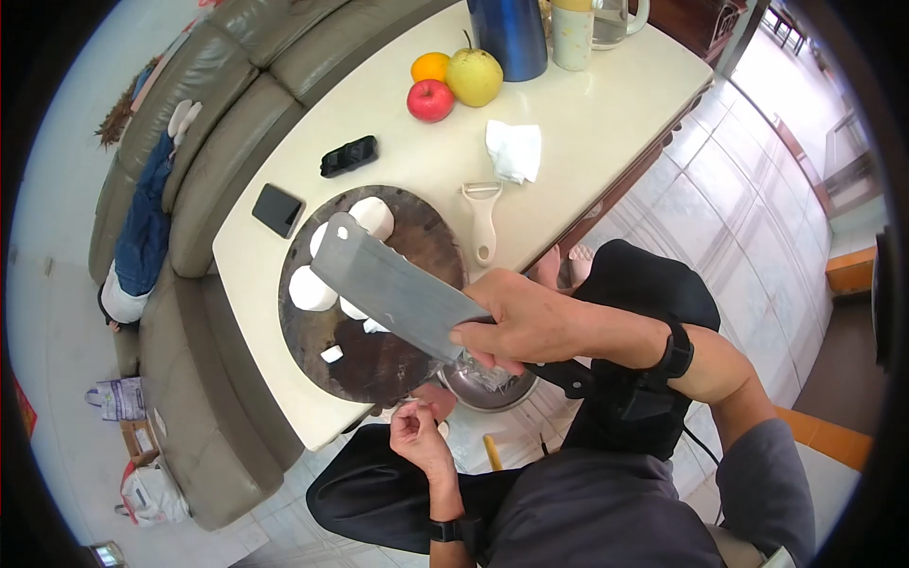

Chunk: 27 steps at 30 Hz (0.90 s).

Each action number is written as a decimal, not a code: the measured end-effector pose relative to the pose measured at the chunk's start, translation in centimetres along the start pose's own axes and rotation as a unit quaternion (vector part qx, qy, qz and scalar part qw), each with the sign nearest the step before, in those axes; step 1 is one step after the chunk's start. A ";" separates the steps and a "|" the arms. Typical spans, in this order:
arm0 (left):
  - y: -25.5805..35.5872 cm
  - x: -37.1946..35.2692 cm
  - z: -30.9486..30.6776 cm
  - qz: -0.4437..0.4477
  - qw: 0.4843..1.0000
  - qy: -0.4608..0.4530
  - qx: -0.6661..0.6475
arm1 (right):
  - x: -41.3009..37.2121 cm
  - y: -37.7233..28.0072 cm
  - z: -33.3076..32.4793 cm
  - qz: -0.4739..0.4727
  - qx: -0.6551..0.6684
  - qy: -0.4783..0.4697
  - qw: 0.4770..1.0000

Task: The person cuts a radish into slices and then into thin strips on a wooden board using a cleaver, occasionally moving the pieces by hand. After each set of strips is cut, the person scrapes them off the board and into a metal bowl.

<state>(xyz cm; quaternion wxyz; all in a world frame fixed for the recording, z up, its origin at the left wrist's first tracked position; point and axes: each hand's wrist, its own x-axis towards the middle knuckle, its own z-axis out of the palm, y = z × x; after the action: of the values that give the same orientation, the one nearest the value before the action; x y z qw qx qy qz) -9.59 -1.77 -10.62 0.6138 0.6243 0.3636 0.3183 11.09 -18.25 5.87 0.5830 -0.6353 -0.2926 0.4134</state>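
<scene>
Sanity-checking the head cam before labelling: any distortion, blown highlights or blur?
Head view: strong fisheye, black rounded borders, sofa bowed into an arc; head view: doorway at upper right washed out; head view: white chunks very bright, little surface detail; head view: knife and right hand fairly crisp, no obvious motion blur.

I get a bright, even daytime picture, strongest at the upper right, where the doorway (795, 80) washes out to near-white. Glare spreads over the floor tiles (748, 213) there, and I see soft sheen on the leather sofa (194, 407). The cleaver (393, 289) reads dull grey, mostly sharp; the white pieces (311, 290) lose surface detail, and the black trousers (653, 279) sink into shadow. My wide lens bends the table (398, 123) edges, and black vignetting swallows the corners.
</scene>
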 end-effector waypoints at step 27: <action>11.1 8.1 4.0 0.354 0.842 -0.177 0.367 | -0.9 0.0 0.0 -0.015 -0.098 0.063 0.993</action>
<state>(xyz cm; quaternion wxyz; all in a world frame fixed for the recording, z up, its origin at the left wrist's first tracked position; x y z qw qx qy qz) -1.20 3.09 -0.08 0.2394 0.9357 0.0931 0.2418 10.67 -19.02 6.07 0.5411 -0.7098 -0.3041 0.3330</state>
